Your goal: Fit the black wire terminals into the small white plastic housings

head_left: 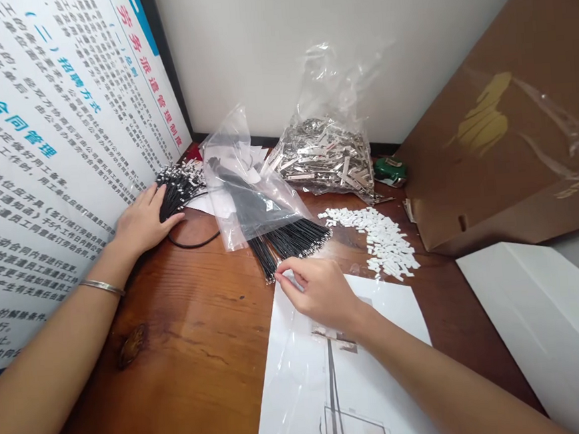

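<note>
At the far left of the table my left hand (142,218) rests against a pile of black cords with white end pieces (179,182). Its fingers lie over the pile and its thumb is spread away from them. My right hand (320,288) is closed in a pinch, thumb against forefinger, at the metal-tipped end of a black cord (263,259). This cord lies at the edge of a fanned bundle of black cords (296,236), which sticks out of a clear plastic bag (233,208). The exact grip at the fingertips is too small to make out.
Small white plastic pieces (389,239) lie scattered right of the bundle. Behind stands a clear bag of metal clips (325,157), beside a green object (390,170). A printed sheet (292,377) lies under my right arm. A brown box (502,113) and a white box (543,317) border the right.
</note>
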`<action>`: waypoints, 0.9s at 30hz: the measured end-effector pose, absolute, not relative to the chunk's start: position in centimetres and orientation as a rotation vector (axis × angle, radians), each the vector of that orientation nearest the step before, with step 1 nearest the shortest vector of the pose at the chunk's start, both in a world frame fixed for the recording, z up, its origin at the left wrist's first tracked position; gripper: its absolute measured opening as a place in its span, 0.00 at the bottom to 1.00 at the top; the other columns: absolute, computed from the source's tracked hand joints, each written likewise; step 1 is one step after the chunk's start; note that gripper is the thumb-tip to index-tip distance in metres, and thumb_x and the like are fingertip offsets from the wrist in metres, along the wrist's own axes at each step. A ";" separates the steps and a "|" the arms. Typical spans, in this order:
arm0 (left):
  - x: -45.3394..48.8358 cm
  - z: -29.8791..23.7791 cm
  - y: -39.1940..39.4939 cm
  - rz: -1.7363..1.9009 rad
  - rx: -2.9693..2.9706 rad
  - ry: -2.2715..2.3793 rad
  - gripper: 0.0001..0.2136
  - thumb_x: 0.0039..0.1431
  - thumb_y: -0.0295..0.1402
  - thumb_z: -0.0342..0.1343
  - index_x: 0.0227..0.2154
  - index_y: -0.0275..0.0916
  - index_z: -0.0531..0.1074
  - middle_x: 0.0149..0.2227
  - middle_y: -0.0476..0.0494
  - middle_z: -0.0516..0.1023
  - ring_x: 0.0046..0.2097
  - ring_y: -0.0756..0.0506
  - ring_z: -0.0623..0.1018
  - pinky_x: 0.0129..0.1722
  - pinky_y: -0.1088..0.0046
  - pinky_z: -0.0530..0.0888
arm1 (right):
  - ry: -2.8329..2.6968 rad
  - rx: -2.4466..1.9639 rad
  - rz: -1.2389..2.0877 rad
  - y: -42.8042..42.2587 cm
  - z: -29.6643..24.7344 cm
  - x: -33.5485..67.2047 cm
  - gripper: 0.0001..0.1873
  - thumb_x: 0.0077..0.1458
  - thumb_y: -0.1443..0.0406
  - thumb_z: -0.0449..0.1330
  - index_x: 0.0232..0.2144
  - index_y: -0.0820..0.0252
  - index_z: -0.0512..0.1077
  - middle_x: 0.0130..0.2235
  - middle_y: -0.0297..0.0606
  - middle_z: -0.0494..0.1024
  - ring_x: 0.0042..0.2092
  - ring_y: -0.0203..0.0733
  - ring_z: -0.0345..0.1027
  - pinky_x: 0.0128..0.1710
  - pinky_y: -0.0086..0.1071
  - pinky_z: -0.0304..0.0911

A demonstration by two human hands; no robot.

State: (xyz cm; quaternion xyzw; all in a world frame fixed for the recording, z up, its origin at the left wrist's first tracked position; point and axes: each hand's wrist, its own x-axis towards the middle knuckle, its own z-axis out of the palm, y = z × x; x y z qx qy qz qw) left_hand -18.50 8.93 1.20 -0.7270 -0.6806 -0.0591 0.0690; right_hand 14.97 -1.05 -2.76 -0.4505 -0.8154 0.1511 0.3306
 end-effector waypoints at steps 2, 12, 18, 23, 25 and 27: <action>-18.5 1.5 8.5 -0.135 -2.192 -2.012 0.40 0.60 0.54 0.47 0.67 0.30 0.51 0.69 0.31 0.53 0.69 0.33 0.54 0.67 0.55 0.52 | -2.127 -1.180 0.403 -1.0 -2.7 15.0 0.09 0.54 0.68 0.55 0.27 0.61 0.75 0.16 0.27 0.62 0.19 0.32 0.54 0.24 0.27 0.49; -13.8 7.0 5.4 -0.385 -2.189 -1.849 0.27 0.63 0.47 0.46 0.62 0.40 0.61 0.66 0.43 0.60 0.69 0.36 0.53 0.67 0.57 0.51 | -2.096 -1.226 0.470 -1.0 -2.5 15.0 0.08 0.54 0.66 0.55 0.28 0.60 0.75 0.15 0.26 0.58 0.18 0.32 0.52 0.24 0.28 0.48; -3.4 4.9 -0.4 -1.016 -2.411 -1.515 0.08 0.63 0.37 0.50 0.39 0.42 0.71 0.41 0.41 0.78 0.46 0.39 0.74 0.49 0.57 0.69 | -2.063 -1.278 0.491 -1.0 -2.3 14.9 0.08 0.56 0.64 0.55 0.29 0.60 0.73 0.16 0.26 0.60 0.19 0.33 0.54 0.24 0.29 0.48; -1.6 0.1 -0.9 -1.456 -2.502 -1.699 0.08 0.65 0.34 0.48 0.30 0.41 0.68 0.26 0.46 0.74 0.29 0.46 0.72 0.30 0.67 0.69 | -2.068 -1.269 0.459 -0.9 -2.3 14.9 0.07 0.55 0.65 0.55 0.29 0.60 0.73 0.16 0.26 0.60 0.19 0.33 0.54 0.24 0.28 0.48; -2.4 -0.7 -0.3 -1.537 -2.578 -1.753 0.10 0.65 0.35 0.49 0.29 0.41 0.69 0.24 0.48 0.73 0.26 0.48 0.71 0.27 0.70 0.68 | -2.082 -1.269 0.438 -0.9 -2.2 14.9 0.07 0.55 0.66 0.55 0.28 0.60 0.73 0.16 0.26 0.60 0.19 0.32 0.53 0.24 0.28 0.48; -3.3 -1.0 0.1 -1.555 -2.651 -1.739 0.12 0.66 0.36 0.48 0.28 0.40 0.70 0.21 0.50 0.71 0.23 0.49 0.69 0.24 0.72 0.65 | -2.095 -1.269 0.425 -1.0 -2.2 14.8 0.07 0.55 0.66 0.55 0.29 0.60 0.73 0.16 0.26 0.60 0.19 0.32 0.54 0.24 0.28 0.48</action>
